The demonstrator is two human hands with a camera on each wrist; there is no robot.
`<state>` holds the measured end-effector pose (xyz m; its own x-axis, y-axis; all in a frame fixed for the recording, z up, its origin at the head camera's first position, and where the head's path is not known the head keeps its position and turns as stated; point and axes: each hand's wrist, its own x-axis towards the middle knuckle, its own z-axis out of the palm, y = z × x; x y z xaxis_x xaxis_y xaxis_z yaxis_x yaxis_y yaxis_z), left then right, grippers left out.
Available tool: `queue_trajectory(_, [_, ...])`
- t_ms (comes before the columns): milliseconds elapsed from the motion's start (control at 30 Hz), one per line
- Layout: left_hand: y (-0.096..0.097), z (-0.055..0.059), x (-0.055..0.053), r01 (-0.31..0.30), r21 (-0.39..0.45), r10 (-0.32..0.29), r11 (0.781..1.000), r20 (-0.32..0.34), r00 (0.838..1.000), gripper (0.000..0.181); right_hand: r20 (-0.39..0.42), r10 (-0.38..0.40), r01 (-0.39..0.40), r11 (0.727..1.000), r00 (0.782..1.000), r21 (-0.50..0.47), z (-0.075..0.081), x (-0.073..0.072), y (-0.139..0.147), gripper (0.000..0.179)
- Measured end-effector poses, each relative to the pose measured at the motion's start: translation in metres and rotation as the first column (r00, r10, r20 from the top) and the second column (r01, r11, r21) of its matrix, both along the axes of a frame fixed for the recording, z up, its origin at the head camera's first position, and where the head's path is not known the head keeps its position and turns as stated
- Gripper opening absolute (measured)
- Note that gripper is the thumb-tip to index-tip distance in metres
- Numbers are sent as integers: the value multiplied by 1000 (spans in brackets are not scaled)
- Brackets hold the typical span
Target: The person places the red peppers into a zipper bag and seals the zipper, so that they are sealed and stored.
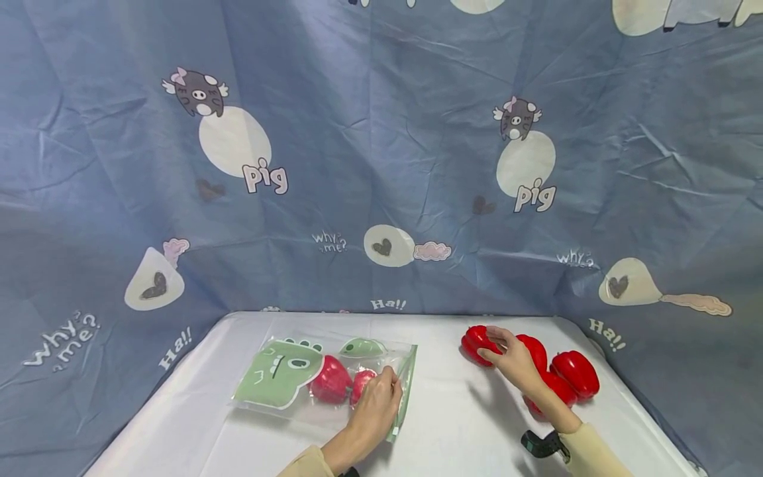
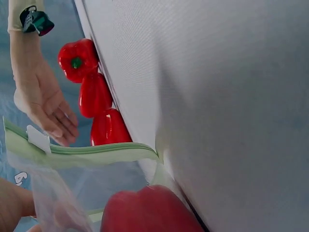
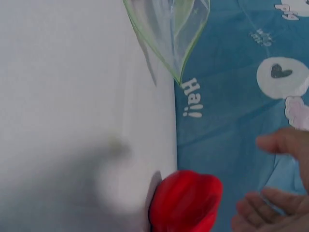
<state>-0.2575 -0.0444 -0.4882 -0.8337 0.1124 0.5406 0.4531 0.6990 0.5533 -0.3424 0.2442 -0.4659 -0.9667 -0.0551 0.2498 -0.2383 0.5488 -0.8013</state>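
Red and glossy, the lone pepper (image 1: 474, 344) lies on the right part of the worktop (image 1: 441, 411), just left of three more peppers (image 1: 577, 374). My right hand (image 1: 511, 356) hangs beside it, grip spread and holding nothing, while my left hand (image 1: 375, 403) pinches the mouth edge of the clear bag (image 1: 277, 372), with red pieces (image 1: 330, 381) inside. To do this reach well, I'd bring thumb and fingers down on opposite flanks and squeeze gently — that smooth skin looks likely to slip — with the left pinch steady so the mouth gapes. Its long axis seems to slant from back left to front right, though I cannot tell where the stem points; the bag lies lengthwise across, mouth facing right, toward the peppers
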Motion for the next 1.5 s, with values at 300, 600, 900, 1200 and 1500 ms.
queue_trajectory(300, [0, -2, 1, 10, 0, -10, 1000, 8, 1000, 14, 104, -121, 119, 993, 987, 26, -7, -18, 9, 59])
queue_trajectory(600, [0, -5, 1, -5, -7, 5, 1000, -25, 1000, 13, 155, -147, 134, 987, 977, 88, -9, -29, 6, 64])
queue_trajectory(900, [1, -5, 0, -15, -7, 15, 1000, -25, 1000, 13, 192, -177, 150, 978, 965, 147, -8, -40, 6, 65])
queue_trajectory(1200, [0, -4, -1, -11, -10, 11, 1000, -28, 1000, 12, 216, -185, 141, 969, 959, 205, -14, -48, 7, 66])
queue_trajectory(1500, [-1, -4, -2, -9, -9, 8, 1000, -27, 1000, 11, 185, -123, 74, 965, 975, 252, -15, -42, 11, 68])
